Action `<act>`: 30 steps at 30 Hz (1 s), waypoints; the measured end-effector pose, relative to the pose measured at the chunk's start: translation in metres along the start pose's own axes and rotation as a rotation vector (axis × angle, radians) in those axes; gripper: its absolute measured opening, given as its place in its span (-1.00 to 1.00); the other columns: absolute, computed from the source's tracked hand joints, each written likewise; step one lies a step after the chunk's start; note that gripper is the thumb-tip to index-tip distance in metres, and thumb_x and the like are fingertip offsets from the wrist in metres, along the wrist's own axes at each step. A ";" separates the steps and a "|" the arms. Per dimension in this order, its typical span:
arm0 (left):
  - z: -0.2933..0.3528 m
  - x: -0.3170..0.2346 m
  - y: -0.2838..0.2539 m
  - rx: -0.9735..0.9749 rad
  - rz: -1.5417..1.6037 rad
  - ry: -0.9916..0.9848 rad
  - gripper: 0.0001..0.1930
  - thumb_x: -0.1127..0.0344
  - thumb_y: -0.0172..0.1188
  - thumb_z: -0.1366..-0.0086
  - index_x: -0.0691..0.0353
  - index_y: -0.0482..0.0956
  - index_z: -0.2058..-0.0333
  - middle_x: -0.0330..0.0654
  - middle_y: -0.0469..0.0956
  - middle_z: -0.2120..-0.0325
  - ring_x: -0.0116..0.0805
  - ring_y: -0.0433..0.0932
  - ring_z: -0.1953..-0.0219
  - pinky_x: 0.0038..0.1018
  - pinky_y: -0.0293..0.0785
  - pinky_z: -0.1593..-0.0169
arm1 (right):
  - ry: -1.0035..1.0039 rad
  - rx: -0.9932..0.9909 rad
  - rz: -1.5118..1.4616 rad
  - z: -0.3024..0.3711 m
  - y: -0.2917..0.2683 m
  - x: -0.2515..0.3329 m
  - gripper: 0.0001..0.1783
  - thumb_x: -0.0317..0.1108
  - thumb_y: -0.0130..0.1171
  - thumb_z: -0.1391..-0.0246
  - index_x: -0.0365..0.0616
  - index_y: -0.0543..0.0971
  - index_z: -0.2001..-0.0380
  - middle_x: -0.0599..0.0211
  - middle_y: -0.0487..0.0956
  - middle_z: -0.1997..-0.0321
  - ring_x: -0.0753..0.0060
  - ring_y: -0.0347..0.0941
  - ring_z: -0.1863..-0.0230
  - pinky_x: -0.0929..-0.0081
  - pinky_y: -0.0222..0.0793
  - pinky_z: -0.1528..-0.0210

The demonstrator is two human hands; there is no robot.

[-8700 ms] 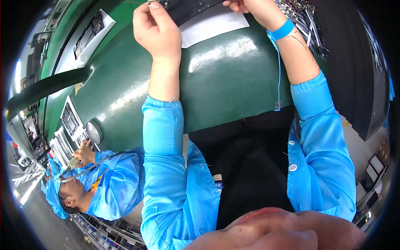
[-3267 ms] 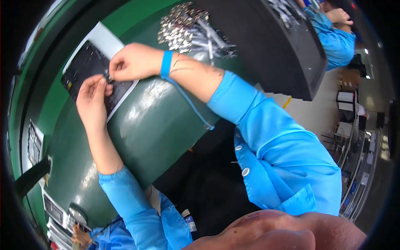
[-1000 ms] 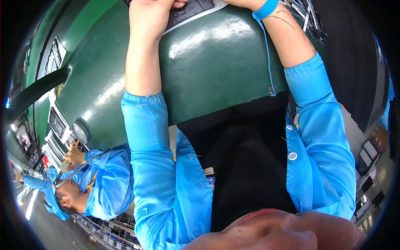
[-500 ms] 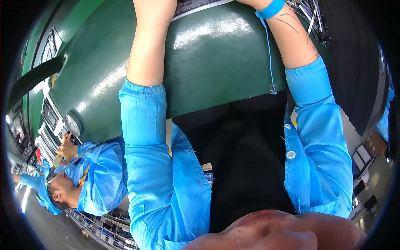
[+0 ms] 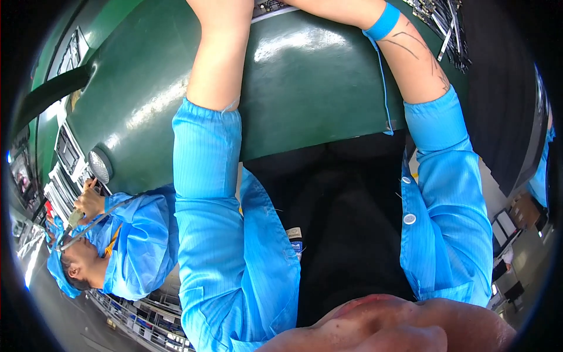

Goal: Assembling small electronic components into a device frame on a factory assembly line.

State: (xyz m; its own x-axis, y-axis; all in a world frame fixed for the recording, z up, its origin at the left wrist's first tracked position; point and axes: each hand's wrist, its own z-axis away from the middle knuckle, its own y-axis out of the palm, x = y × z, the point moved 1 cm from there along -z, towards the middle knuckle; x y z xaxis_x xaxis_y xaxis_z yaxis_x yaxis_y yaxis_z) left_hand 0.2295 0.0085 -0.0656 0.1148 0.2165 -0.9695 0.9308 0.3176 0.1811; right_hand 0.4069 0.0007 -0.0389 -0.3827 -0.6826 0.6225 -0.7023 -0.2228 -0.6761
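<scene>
Both my forearms reach to the top edge of the head view, in blue sleeves. My left hand (image 5: pixel 226 10) shows only its back and wrist; its fingers are cut off by the frame. Between the hands lies a dark part with a silver edge (image 5: pixel 271 12) and small components, looking like an electronic assembly; most of it is out of view. My right hand (image 5: pixel 328 8) comes in over its right end, fingers also out of sight. Around the right wrist is a blue band (image 5: pixel 384 22) with a thin blue cord (image 5: pixel 384 82) running down to the table edge.
The green glossy tabletop (image 5: pixel 316 100) spreads under my arms. A bundle of black and silver strips (image 5: pixel 448 29) lies at the upper right. On the left are a round metal dish-like thing (image 5: pixel 99 165) and a co-worker in blue (image 5: pixel 138 246), holding a tool near stacked panels (image 5: pixel 63 189).
My right hand has moved left, closer to the left hand, and shows more of itself. The left forearm has shifted slightly right. Less of the silver-edged part is visible.
</scene>
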 end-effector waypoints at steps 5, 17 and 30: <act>-0.013 -0.027 -0.018 -0.101 -0.520 0.226 -0.80 0.39 0.17 -0.39 0.30 0.61 0.08 -0.07 0.67 0.20 -0.22 0.64 0.11 -0.34 0.50 -0.09 | 0.082 0.029 -0.079 -0.006 -0.001 0.013 -0.81 -0.41 0.37 0.00 -0.32 0.65 0.34 0.07 0.58 0.04 0.05 0.54 -0.02 0.27 0.50 -0.11; -0.029 -0.012 -0.030 0.042 -0.975 0.146 -0.57 0.37 0.15 -0.39 0.34 0.48 -0.21 0.16 0.55 -0.14 0.07 0.51 -0.20 -0.23 0.36 -0.33 | 0.191 0.017 -0.143 -0.005 -0.003 0.008 -0.24 -0.40 0.45 0.05 -0.29 0.41 -0.24 -0.09 0.51 -0.16 0.00 0.51 -0.17 0.23 0.45 -0.28; -0.022 -0.030 -0.023 -0.152 -0.378 -0.083 -0.58 0.28 0.16 -0.42 0.45 0.53 -0.14 0.08 0.59 -0.09 -0.20 0.55 -0.11 -0.37 0.43 -0.19 | 0.203 0.028 -0.209 -0.006 -0.008 0.005 -0.12 -0.36 0.47 0.05 -0.22 0.34 -0.35 -0.08 0.42 -0.32 0.00 0.39 -0.33 0.22 0.37 -0.38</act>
State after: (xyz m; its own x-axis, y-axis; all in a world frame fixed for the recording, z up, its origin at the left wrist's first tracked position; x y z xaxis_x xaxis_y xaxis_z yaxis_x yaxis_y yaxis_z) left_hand 0.1971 0.0147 -0.0368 -0.1916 -0.0144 -0.9814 0.8517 0.4946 -0.1735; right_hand 0.4071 0.0028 -0.0280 -0.3457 -0.4673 0.8137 -0.7627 -0.3653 -0.5338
